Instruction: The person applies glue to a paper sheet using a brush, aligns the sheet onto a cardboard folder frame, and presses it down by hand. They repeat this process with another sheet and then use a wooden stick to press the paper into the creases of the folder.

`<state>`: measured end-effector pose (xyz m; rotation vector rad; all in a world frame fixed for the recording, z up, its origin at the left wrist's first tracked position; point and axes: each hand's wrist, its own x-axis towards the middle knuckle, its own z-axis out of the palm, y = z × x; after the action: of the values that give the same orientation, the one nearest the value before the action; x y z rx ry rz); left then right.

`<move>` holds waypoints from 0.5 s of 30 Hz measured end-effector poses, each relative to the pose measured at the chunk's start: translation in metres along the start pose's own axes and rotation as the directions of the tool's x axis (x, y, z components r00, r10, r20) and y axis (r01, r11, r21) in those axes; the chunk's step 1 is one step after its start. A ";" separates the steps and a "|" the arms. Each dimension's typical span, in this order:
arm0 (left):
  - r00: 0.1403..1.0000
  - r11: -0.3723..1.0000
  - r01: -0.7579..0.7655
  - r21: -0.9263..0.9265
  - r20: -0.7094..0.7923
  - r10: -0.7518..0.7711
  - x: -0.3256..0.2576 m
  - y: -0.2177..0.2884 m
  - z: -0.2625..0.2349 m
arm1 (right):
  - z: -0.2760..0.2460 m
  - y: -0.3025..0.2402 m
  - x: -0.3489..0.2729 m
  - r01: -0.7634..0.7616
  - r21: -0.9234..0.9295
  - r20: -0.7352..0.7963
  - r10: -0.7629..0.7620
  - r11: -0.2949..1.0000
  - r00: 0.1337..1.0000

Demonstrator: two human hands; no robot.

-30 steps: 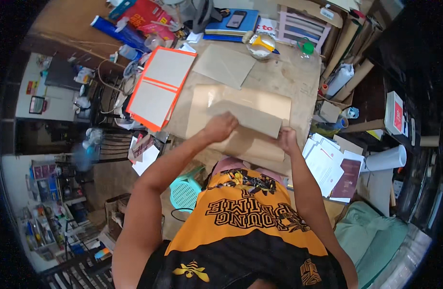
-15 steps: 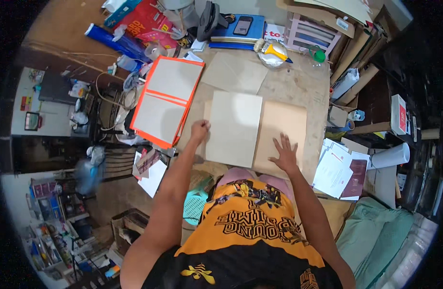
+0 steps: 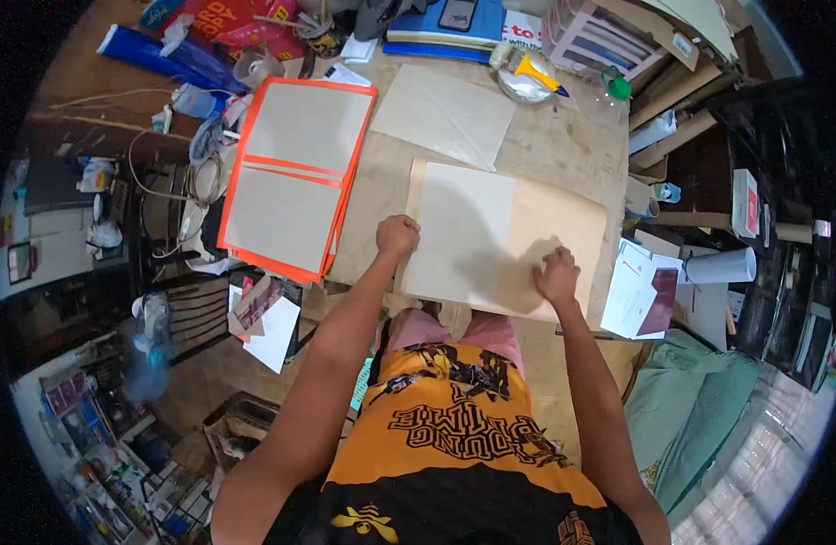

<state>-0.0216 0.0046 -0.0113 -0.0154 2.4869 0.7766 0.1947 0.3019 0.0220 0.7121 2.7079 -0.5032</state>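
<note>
On the board (image 3: 504, 238), hands closed since.

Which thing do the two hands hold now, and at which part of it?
Neither grips anything. The left hand, a fist, presses the left edge of the pale sheet; the right hand presses the tan board near its front edge.

A cluttered home craft workshop, judging by the worn wooden worktable (image 3: 563, 145) strewn with paper sheets (image 3: 445, 113), orange-edged boards (image 3: 295, 173), a glue bottle (image 3: 538, 71) and stacked cardboard (image 3: 672, 36) (shelves of small supplies (image 3: 64, 427) crowding the floor alongside).
</note>
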 end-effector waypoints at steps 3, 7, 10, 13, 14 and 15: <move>0.998 0.999 -0.044 0.026 -0.032 0.045 0.009 -0.010 0.007 | 0.003 -0.026 0.056 0.255 0.191 -0.319 -0.186 0.948 0.929; 1.000 1.000 0.002 0.003 0.028 -0.002 -0.002 0.009 0.000 | 0.017 -0.044 0.108 0.281 0.214 -0.432 -0.167 0.936 0.886; 0.994 1.000 0.020 -0.004 0.109 -0.020 0.002 0.000 -0.002 | 0.021 -0.049 0.104 0.324 0.222 -0.452 -0.197 0.920 0.870; 0.997 0.986 -0.003 -0.165 0.075 0.015 0.006 0.007 -0.001 | 0.019 -0.048 0.113 0.337 0.235 -0.480 -0.192 0.912 0.856; 0.997 0.987 0.004 -0.159 0.079 0.009 0.006 0.009 -0.001 | 0.018 -0.047 0.114 0.313 0.212 -0.477 -0.182 0.926 0.860; 0.995 0.987 0.025 -0.157 0.098 -0.010 0.008 0.011 0.001 | 0.016 -0.045 0.116 0.291 0.185 -0.477 -0.173 0.939 0.862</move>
<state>-0.0298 0.0152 -0.0104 -0.0554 2.3261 0.9431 0.0773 0.3067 -0.0232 0.6247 3.2372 -0.8462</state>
